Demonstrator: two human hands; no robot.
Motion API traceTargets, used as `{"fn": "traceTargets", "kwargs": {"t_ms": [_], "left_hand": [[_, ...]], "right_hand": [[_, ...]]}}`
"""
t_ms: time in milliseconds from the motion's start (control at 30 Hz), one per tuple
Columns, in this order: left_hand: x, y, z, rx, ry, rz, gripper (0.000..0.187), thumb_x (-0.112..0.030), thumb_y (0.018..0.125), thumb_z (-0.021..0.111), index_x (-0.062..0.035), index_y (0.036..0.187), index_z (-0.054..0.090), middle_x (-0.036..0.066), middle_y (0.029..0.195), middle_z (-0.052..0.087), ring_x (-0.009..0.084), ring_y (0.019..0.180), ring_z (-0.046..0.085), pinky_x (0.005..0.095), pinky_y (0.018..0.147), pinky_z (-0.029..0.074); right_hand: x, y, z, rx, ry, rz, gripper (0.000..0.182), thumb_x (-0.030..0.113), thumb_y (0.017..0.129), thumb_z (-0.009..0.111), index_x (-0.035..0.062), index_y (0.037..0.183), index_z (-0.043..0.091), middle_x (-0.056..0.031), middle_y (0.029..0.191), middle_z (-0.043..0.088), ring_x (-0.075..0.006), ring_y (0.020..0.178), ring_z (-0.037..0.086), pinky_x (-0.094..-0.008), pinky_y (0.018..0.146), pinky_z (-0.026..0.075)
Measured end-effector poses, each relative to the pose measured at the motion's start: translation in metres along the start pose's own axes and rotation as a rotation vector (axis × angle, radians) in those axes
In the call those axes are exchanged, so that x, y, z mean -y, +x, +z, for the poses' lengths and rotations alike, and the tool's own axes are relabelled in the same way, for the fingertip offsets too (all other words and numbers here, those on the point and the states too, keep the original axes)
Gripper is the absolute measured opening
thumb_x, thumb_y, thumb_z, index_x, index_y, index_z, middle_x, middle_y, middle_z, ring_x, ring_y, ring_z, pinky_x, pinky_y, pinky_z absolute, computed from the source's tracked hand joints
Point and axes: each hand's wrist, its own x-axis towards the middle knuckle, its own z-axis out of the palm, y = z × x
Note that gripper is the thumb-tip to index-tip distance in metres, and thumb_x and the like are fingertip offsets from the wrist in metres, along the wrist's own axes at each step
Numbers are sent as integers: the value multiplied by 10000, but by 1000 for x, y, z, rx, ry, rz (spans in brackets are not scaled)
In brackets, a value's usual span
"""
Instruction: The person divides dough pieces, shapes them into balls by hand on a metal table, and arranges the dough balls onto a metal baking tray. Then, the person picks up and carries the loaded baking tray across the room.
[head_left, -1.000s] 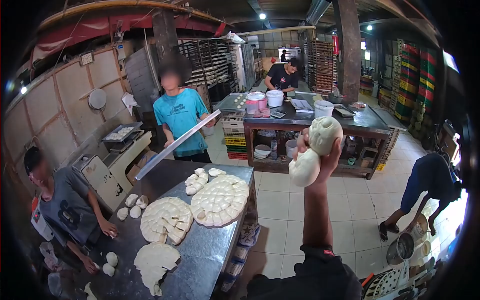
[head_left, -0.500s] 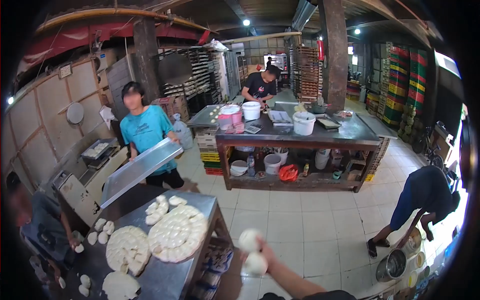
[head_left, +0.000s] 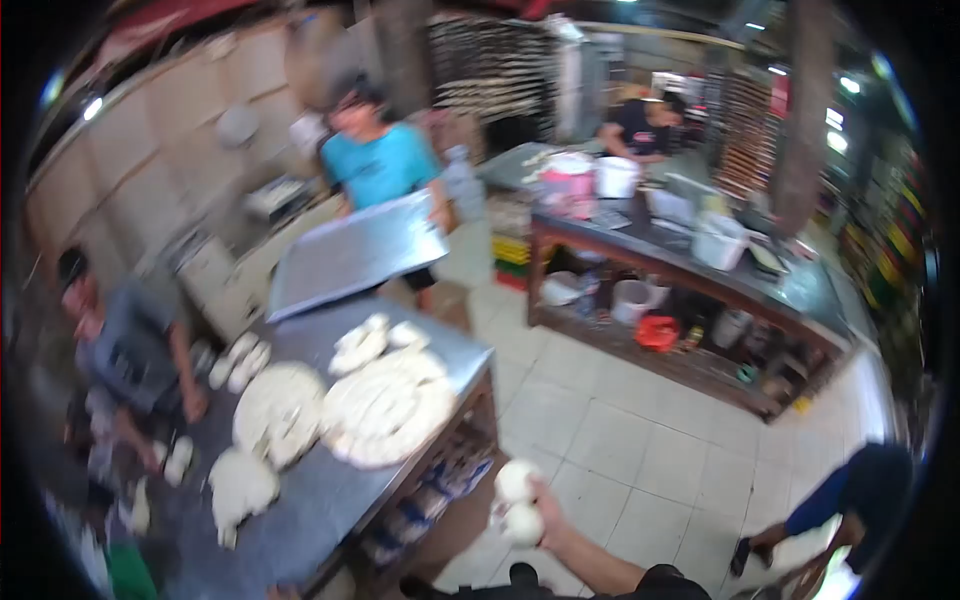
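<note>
Two round white dough balls, an upper one (head_left: 518, 480) and a lower one (head_left: 522, 524), are held one above the other in my right hand (head_left: 545, 505), its fingers partly hidden behind them. This hand is over the tiled floor, right of a metal-topped table (head_left: 330, 515). My left hand does not show. On the table lie two large round slabs of dough, a scored one (head_left: 388, 408) and one beside it (head_left: 280, 412), a smaller flat piece (head_left: 241, 490) and several small lumps.
A person in a blue shirt (head_left: 385, 165) holds a large metal tray (head_left: 350, 255) over the table's far edge. Another person in grey (head_left: 135, 345) works at the left. Behind stands a workbench (head_left: 680, 255) with buckets. A person bends down (head_left: 865, 495) at lower right.
The view has swung left and tilted, so the room appears shifted right. The tray is lower and flatter over the table. My right hand still holds both dough balls.
</note>
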Motion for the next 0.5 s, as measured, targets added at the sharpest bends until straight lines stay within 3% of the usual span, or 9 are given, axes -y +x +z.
{"fn": "traceTargets", "kwargs": {"t_ms": [33,67,167,233,267,300,367,433,500], "left_hand": [[-17,-8,-10,-135,-101,33,334,-162,900,699,25,1169,632,249,1191,606,419,1157,542,482,1042,413],[-29,-16,-37,111,-267,-116,467,-139,869,718,23,1287,587,289,1377,518,431,1298,475,461,1129,369],[-30,-28,-59,95,-309,-96,515,-143,849,752,-12,1315,579,287,1470,448,423,1385,405,468,1151,336],[-10,-31,-59,39,-368,-55,467,-151,859,741,-46,1294,607,246,1447,499,416,1359,443,470,1132,361],[-3,-29,-63,21,-394,-80,407,-127,862,731,-28,1244,635,225,1389,560,396,1314,502,449,1102,401],[-2,-23,-70,4,-424,-96,349,-103,865,720,-9,1195,662,205,1331,621,376,1270,561,429,1072,441],[10,-13,-77,1,-542,-148,313,-139,881,710,-19,1168,674,202,1210,678,355,1155,633,441,970,507],[8,0,-106,65,-619,-258,296,-136,897,691,-13,1165,674,201,1155,696,331,1095,667,415,911,533],[19,12,-118,96,-712,-347,279,-133,912,673,-8,1162,675,200,1100,715,307,1036,700,390,851,558]], "right_hand": [[10,0,33,111,259,85,631,629,939,524,90,1266,538,-115,908,649,-234,724,658,-417,592,585],[12,9,45,110,120,-12,645,641,932,522,82,1252,528,-110,914,628,-225,720,639,-412,584,577],[-11,35,121,291,-122,-96,699,654,883,589,51,1226,506,-92,919,573,-196,736,588,-352,581,561],[-53,51,167,460,-382,-51,732,668,844,633,61,1234,506,-88,888,568,-178,698,556,-342,577,553],[-81,60,187,568,-433,44,761,616,802,724,61,1271,498,-93,910,589,-186,747,587,-340,567,547],[-104,70,208,607,-551,110,759,478,765,820,50,1307,506,-107,995,630,-191,847,632,-336,667,563],[-174,101,252,701,-869,-242,742,341,746,864,31,1327,521,-115,1070,659,-197,915,659,-339,784,556],[-229,112,325,930,-1003,-327,690,304,746,858,11,1292,555,-101,1066,674,-187,931,661,-338,867,529],[-283,131,381,1152,-1016,-273,658,288,747,857,12,1270,571,-100,1055,684,-187,930,664,-336,849,529]]}}
